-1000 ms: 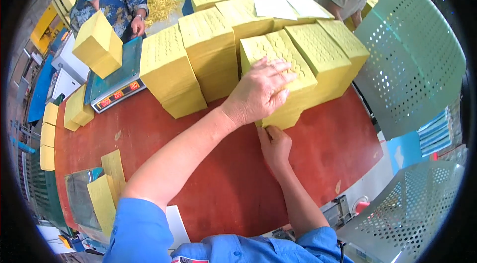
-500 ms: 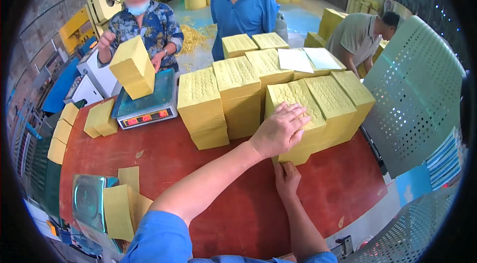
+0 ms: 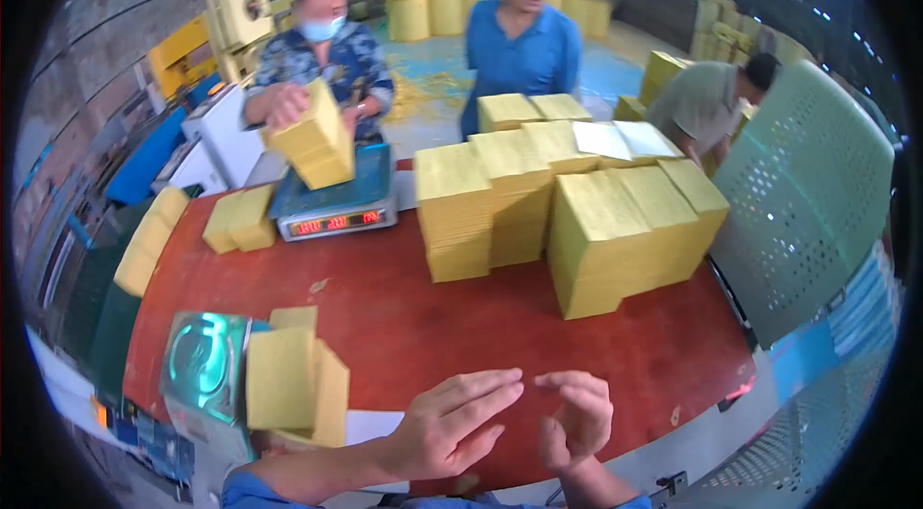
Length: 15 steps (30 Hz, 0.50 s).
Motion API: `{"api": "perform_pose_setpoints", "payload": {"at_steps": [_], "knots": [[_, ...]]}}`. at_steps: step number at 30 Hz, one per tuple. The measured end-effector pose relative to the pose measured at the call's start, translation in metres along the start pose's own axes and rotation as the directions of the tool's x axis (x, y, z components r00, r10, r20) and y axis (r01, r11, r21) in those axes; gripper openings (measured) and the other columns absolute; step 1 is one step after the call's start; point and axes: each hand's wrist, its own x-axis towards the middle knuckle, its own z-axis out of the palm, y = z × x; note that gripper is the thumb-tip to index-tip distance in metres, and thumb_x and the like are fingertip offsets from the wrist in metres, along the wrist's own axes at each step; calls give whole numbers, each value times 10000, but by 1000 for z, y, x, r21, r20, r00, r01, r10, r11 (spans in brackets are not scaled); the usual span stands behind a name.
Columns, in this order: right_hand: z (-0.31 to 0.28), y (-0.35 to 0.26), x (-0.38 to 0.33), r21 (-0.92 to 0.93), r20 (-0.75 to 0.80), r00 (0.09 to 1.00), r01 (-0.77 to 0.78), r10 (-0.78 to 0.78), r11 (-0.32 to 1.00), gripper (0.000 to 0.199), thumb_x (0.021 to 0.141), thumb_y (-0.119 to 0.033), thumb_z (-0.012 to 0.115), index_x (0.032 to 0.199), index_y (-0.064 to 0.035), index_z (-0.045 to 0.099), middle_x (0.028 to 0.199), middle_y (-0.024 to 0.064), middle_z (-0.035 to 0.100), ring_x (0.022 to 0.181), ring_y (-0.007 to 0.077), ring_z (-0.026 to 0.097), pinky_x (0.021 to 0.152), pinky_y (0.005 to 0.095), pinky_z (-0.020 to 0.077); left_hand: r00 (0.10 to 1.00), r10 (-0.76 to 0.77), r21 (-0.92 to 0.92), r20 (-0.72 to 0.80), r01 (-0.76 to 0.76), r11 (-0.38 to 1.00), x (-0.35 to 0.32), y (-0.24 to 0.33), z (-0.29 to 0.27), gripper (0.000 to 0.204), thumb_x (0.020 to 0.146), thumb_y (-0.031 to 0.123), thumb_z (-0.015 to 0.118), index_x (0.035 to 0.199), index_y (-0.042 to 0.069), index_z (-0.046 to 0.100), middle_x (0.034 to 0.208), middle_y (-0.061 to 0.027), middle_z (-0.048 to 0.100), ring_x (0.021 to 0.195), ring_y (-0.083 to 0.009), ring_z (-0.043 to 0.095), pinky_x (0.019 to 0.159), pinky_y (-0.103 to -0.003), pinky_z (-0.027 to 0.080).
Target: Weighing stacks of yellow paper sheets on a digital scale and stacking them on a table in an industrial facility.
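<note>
My left hand [image 3: 457, 421] hovers over the near edge of the red table [image 3: 385, 317], fingers stretched and thumb apart, holding nothing. Close beside it, my right hand [image 3: 579, 418] is also empty, its fingers slightly curved and its thumb apart. Beyond my hands stands a block of yellow paper stacks [image 3: 601, 259], its front stack jutting toward me. Left of it is another group of tall yellow paper stacks [image 3: 457, 230]. Two white sheets [image 3: 601, 141] lie on top at the back.
A co-worker [image 3: 322, 57] tilts a yellow paper stack [image 3: 322, 148] on a digital scale [image 3: 341, 221]. At the near left, a second scale [image 3: 204, 365] stands beside loose yellow bundles [image 3: 279, 379]. A perforated green panel [image 3: 808, 211] borders the right side. Two more people [image 3: 524, 52] are behind the table.
Both my hands have let go of the front yellow stack and drawn back toward me. My view has shifted left. The co-worker's hand has come down onto the stack on the scale.
</note>
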Motion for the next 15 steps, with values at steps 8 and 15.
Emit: {"api": "perform_pose_setpoints", "payload": {"at_steps": [8,15], "knots": [[164,-90,-44,311,136,987,-129,91,941,347,910,-177,649,1152,37,521,988,193,578,854,287,638,697,372,533,895,-143,137,-423,219,966,-164,62,-120,330,838,-42,650,1166,-8,642,1169,-165,677,960,-298,696,772,-362,566],[344,-211,-111,537,457,888,-231,-49,811,294,848,-79,666,1091,67,588,1000,227,671,833,294,649,755,379,515,546,-402,109,-735,680,725,-377,148,-224,242,896,-56,546,1098,-10,671,1071,-164,712,951,-281,702,829,-356,548]]}}
